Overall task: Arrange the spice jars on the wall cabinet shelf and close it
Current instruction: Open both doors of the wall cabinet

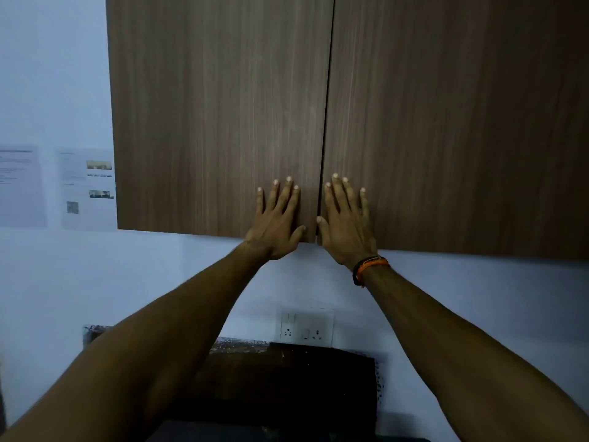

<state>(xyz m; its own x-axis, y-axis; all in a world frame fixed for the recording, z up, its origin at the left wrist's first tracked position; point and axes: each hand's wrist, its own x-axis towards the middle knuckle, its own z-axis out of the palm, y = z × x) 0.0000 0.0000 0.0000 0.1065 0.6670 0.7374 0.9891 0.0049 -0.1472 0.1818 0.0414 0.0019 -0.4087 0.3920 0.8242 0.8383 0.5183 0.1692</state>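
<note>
Wall cabinet [318, 106] shut, both wood-grain doors meeting at a narrow centre seam, left hand [276, 224] flat on the left door [216, 116], fingers [280, 196] straight and spread, right hand [345, 228] flat on the right door [455, 122], fingers likewise splayed, holding nothing, orange wristband [369, 266] on right wrist, spice jars out of sight.

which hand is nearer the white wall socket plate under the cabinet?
Right, narrowly. The right hand lies flat on the right brown wooden cabinet door, up and right of the white wall socket plate; the left hand lies flat on the left door, up-left.
</note>
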